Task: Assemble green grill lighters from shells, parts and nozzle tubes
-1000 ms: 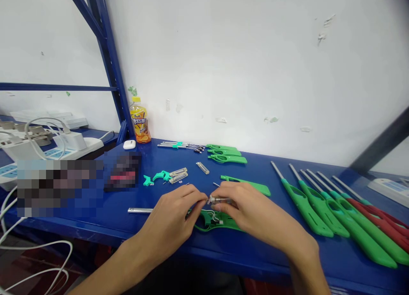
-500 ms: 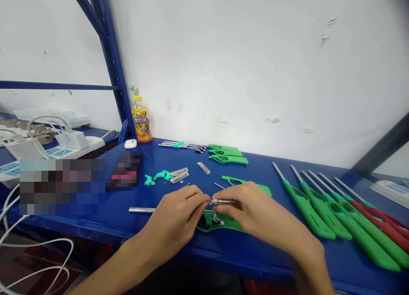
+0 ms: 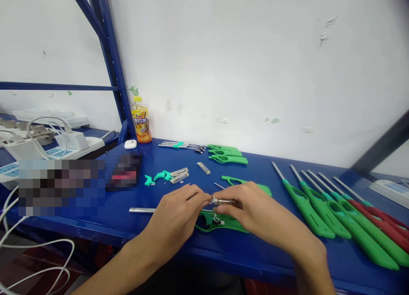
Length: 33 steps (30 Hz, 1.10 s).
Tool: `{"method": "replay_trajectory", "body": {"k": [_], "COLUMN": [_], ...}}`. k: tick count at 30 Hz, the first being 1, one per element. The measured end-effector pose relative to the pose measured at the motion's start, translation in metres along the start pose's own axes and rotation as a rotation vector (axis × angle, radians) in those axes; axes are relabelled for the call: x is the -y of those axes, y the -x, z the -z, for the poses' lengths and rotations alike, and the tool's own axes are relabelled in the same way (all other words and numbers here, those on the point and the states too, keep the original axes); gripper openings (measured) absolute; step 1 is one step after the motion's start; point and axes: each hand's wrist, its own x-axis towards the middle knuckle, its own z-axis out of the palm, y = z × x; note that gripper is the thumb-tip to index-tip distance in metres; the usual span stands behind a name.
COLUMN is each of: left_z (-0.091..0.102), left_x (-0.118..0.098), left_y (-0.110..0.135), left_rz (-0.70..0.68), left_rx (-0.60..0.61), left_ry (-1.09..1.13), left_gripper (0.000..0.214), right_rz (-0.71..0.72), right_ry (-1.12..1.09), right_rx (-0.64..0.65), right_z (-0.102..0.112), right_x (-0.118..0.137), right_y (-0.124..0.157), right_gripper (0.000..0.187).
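Between the fingers of my right hand [image 3: 252,205] lies a small clear fuel tank [image 3: 225,201] with a metal-looking end pointing left. My left hand [image 3: 182,214] is pinched at that end; any small part in its fingertips is too hidden to name. Just below both hands, an opened green lighter body [image 3: 230,224] with white wires lies on the table, and a silver tube [image 3: 142,210] sticks out left from under my left hand. Behind my right hand rests a green half-shell [image 3: 265,189], partly covered by the fingers.
On the blue table [image 3: 153,239], loose fuel tanks [image 3: 180,176] lie beside turquoise plastic pieces [image 3: 162,176]. Further back are wired metal tubes [image 3: 182,146] and green shells [image 3: 228,159]. Several long-nosed lighters [image 3: 315,214] line the right. A drink bottle [image 3: 141,121] stands back left.
Both hands stay almost where they were, with the fuel tank still held at the left fingertips. Only slight finger movement shows.
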Motion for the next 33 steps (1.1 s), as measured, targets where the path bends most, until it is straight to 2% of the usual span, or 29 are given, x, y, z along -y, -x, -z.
{"method": "replay_trajectory", "body": {"k": [4, 8, 17, 24, 33], "left_z": [0.003, 0.006, 0.005, 0.008, 0.009], "left_x": [0.001, 0.001, -0.007, -0.005, 0.001], "left_y": [-0.003, -0.004, -0.003, -0.004, -0.005], "left_rz": [0.138, 0.21, 0.161, 0.168, 0.183], "left_rx": [-0.055, -0.031, 0.011, 0.029, 0.087], "left_ry": [0.129, 0.201, 0.212, 0.197, 0.186], "left_gripper": [0.014, 0.011, 0.014, 0.015, 0.016], "right_rz": [-0.046, -0.065, 0.026, -0.025, -0.078], "right_ry": [-0.093, -0.063, 0.002, 0.111, 0.125], "right_rx": [-0.025, -0.051, -0.079, -0.087, -0.06], "right_z": [0.005, 0.004, 0.001, -0.001, -0.002], "right_x": [-0.004, -0.007, 0.007, 0.003, 0.001], "right_y": [0.006, 0.008, 0.007, 0.009, 0.008], "right_gripper": [0.021, 0.028, 0.024, 0.025, 0.021]}}
